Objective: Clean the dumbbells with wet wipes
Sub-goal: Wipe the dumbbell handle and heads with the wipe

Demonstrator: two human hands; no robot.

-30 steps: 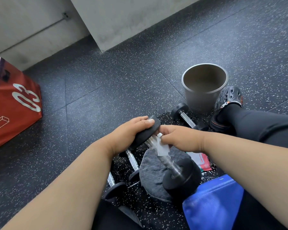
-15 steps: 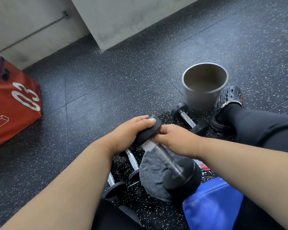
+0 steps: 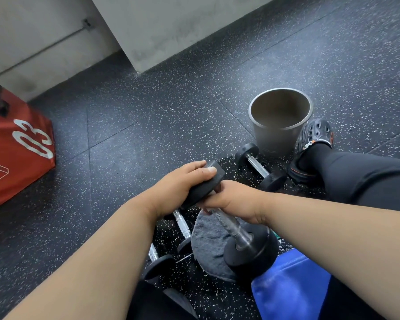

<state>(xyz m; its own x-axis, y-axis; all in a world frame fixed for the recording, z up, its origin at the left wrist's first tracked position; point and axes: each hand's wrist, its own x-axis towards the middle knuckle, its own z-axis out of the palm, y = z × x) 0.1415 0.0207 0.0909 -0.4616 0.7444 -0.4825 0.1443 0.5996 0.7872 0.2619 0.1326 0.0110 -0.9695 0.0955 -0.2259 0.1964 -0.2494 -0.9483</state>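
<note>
A black dumbbell [image 3: 247, 250] with a chrome handle stands tilted, its lower head resting on a grey cloth [image 3: 208, 245] on the floor. My left hand [image 3: 178, 188] grips its upper head from above. My right hand [image 3: 236, 199] is closed around the top of the handle just under that head; the wet wipe is hidden inside the fist. Another dumbbell [image 3: 259, 167] lies on the floor behind my hands. Two more dumbbells [image 3: 183, 227] lie partly hidden under my left forearm.
A grey metal bucket [image 3: 280, 135] stands at the back right beside my black-shoed foot [image 3: 312, 139]. A red box marked 03 [image 3: 21, 148] sits at far left. A blue bag [image 3: 291, 289] lies near my right arm. A concrete pillar [image 3: 148, 31] rises behind.
My right hand has slid up the handle to just beneath the upper head, and the white wipe that showed a second ago is now covered by the fist. My left hand kept its hold.
</note>
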